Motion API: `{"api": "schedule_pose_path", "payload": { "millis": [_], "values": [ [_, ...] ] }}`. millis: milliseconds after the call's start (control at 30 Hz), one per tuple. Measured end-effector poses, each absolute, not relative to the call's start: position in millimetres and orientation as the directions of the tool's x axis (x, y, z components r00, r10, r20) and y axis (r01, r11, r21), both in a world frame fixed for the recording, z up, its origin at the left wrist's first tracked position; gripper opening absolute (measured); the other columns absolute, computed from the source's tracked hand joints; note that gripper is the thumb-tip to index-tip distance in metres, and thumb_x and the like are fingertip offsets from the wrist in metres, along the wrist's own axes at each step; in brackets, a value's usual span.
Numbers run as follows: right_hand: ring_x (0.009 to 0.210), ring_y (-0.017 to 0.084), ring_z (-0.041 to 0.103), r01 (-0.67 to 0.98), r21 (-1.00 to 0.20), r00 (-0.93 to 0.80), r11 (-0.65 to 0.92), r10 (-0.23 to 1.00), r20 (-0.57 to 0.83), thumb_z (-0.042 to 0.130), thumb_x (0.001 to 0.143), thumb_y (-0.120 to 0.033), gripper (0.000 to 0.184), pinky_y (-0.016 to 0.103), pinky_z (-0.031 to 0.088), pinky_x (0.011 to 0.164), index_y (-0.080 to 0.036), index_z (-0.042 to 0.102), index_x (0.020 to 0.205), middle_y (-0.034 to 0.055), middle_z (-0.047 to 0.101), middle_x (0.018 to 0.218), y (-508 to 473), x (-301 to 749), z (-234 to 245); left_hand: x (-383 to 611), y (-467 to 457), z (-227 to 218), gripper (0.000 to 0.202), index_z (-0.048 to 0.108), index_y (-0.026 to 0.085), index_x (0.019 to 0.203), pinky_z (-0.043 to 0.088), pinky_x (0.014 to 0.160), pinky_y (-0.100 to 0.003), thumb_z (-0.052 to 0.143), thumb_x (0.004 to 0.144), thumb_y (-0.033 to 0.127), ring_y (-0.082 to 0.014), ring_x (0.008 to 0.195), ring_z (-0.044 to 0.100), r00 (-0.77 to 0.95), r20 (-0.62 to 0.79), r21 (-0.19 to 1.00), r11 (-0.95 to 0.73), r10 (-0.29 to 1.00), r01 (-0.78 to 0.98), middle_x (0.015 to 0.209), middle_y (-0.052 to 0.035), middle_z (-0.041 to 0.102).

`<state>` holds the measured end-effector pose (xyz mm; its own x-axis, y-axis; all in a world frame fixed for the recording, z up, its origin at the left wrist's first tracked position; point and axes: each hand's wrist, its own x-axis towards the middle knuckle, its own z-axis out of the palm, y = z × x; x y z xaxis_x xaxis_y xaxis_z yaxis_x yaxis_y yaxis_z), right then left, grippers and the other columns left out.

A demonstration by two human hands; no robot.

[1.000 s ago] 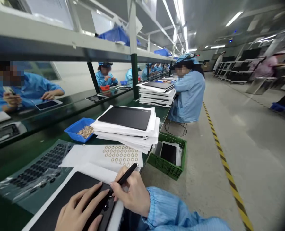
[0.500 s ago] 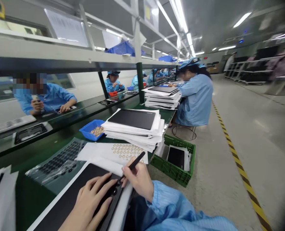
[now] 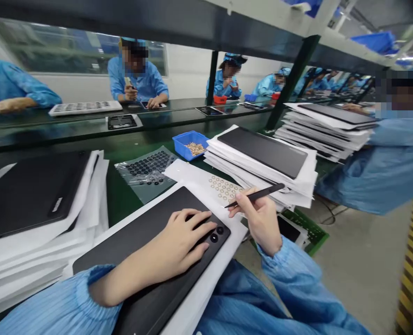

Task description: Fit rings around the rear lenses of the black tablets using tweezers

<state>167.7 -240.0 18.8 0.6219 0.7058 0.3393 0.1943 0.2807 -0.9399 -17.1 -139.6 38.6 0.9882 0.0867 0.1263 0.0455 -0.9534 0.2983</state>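
A black tablet back panel (image 3: 154,246) lies on white sheets in front of me, with two round camera openings (image 3: 214,237) near its far right corner. My left hand (image 3: 178,242) rests flat on the panel, fingers spread beside those openings. My right hand (image 3: 260,216) holds slim black tweezers (image 3: 262,192) like a pen, just off the panel's corner, the tip pointing left. Close beyond the tip, a white sheet (image 3: 192,176) carries rows of small gold rings (image 3: 223,187). Left of it, a clear plastic sheet (image 3: 142,186) bears several black round pieces.
A blue bin (image 3: 189,151) of small tan parts stands behind the sheet. Stacks of panels with paper rise at right (image 3: 262,149) and left (image 3: 35,195). A green crate (image 3: 314,232) sits low at right. Co-workers (image 3: 136,70) in blue sit across the bench and at right.
The view has swung left and down. My right hand has lifted the tweezers from the camera openings and moved away from the panel, toward the ring sheet. My left hand stays on the panel.
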Motion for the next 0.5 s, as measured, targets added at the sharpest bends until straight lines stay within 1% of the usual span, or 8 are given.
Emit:
{"api": "schedule_pose_path", "payload": {
  "millis": [67, 133, 200, 267, 333, 400, 500],
  "values": [
    [0.049, 0.014, 0.065, 0.275, -0.918, 0.517, 0.287, 0.76, 0.393, 0.064, 0.082, -0.037, 0.026, 0.026, 0.053, 0.049, -0.016, 0.052, 0.074, 0.0005, 0.064, 0.063, -222, 168, 38, -17, -140, 40, 0.037, 0.045, 0.023, 0.131, 0.036, 0.098, -0.047, 0.04, 0.094, 0.025, -0.0256, 0.12, 0.037, 0.987, 0.136, 0.312, -0.949, 0.089, 0.042, 0.141, -0.0033, 0.043],
    [0.05, 0.014, 0.065, 0.356, -0.882, 0.37, 0.309, 0.82, 0.437, 0.063, 0.083, -0.037, 0.026, 0.025, 0.053, 0.05, -0.016, 0.052, 0.073, 0.0006, 0.064, 0.063, -194, 162, 56, -17, -140, 41, 0.036, 0.047, 0.024, 0.129, 0.035, 0.099, -0.044, 0.043, 0.093, 0.026, -0.0246, 0.119, 0.038, 0.983, 0.151, 0.336, -0.941, 0.101, 0.045, 0.139, -0.0016, 0.045],
    [0.05, 0.015, 0.065, 0.425, -0.842, 0.212, 0.332, 0.868, 0.449, 0.061, 0.083, -0.037, 0.025, 0.025, 0.052, 0.05, -0.016, 0.052, 0.072, 0.0005, 0.063, 0.061, -159, 151, 69, -18, -140, 40, 0.036, 0.048, 0.025, 0.128, 0.036, 0.099, -0.041, 0.045, 0.092, 0.027, -0.0232, 0.118, 0.04, 0.977, 0.183, 0.346, -0.937, 0.113, 0.044, 0.136, -0.0005, 0.048],
    [0.051, 0.016, 0.066, 0.518, -0.789, 0.067, 0.332, 0.903, 0.424, 0.059, 0.084, -0.034, 0.024, 0.025, 0.052, 0.051, -0.017, 0.051, 0.069, 0.0007, 0.062, 0.058, -122, 137, 73, -19, -140, 39, 0.037, 0.048, 0.023, 0.128, 0.036, 0.098, -0.039, 0.046, 0.092, 0.029, -0.0225, 0.115, 0.042, 0.971, 0.21, 0.331, -0.943, 0.115, 0.041, 0.135, -0.0009, 0.05],
    [0.053, 0.017, 0.067, 0.61, -0.727, -0.034, 0.317, 0.926, 0.375, 0.056, 0.085, -0.029, 0.023, 0.025, 0.052, 0.055, -0.018, 0.049, 0.066, 0.0012, 0.063, 0.056, -87, 126, 68, -19, -141, 38, 0.037, 0.048, 0.022, 0.128, 0.036, 0.098, -0.039, 0.045, 0.092, 0.03, -0.0227, 0.115, 0.043, 0.968, 0.224, 0.304, -0.952, 0.11, 0.038, 0.135, -0.0015, 0.049],
    [0.054, 0.017, 0.067, 0.664, -0.682, -0.093, 0.306, 0.939, 0.331, 0.055, 0.084, -0.022, 0.022, 0.026, 0.051, 0.058, -0.019, 0.047, 0.064, 0.0019, 0.064, 0.054, -59, 119, 58, -20, -141, 37, 0.037, 0.049, 0.02, 0.127, 0.036, 0.099, -0.038, 0.045, 0.093, 0.032, -0.0227, 0.116, 0.042, 0.967, 0.233, 0.284, -0.958, 0.102, 0.033, 0.135, -0.0016, 0.049],
    [0.051, 0.018, 0.066, 0.685, -0.67, -0.149, 0.287, 0.955, 0.256, 0.057, 0.08, -0.015, 0.02, 0.026, 0.05, 0.056, -0.02, 0.047, 0.063, 0.0017, 0.064, 0.05, -37, 119, 39, -20, -140, 36, 0.037, 0.049, 0.02, 0.127, 0.036, 0.098, -0.039, 0.044, 0.093, 0.033, -0.0228, 0.116, 0.041, 0.966, 0.242, 0.264, -0.964, 0.094, 0.028, 0.135, -0.0017, 0.048]
  ]
}}
